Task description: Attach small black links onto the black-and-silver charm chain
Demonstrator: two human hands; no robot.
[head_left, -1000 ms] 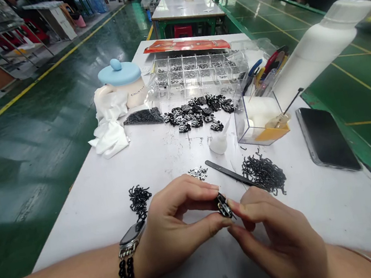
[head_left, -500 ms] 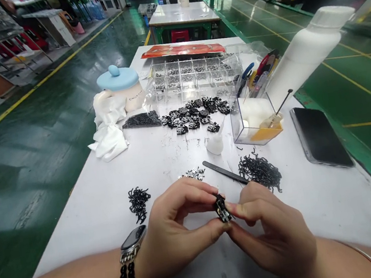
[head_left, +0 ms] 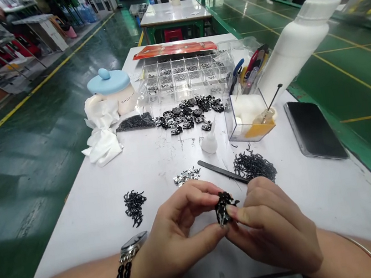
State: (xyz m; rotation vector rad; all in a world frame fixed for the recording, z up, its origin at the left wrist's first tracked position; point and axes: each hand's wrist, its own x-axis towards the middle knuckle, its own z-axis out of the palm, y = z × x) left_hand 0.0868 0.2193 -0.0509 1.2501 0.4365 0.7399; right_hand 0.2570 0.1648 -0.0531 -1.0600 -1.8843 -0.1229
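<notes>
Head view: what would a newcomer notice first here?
A black cluster of small parts pinched between the left hand and right hand at bottom centre draws the eye first. Farther up the white table, a heap of black parts lies before a clear compartment box, and a large white bottle rises at right.

1. To my right, a smartphone (head_left: 313, 130) lies dark face up near the edge of the white workbench (head_left: 80, 227).
2. A white bottle (head_left: 296, 45) stands tilted just beside a clear acrylic box (head_left: 243, 124).
3. Red-handled pliers (head_left: 251, 65) show behind that box.
4. Ahead on my left, a blue-lidded jar (head_left: 110, 92) stands beside crumpled white cloth (head_left: 102, 146).
5. A clear compartment tray (head_left: 180, 77) sits farther ahead, just before a red packet (head_left: 173, 49).
</notes>
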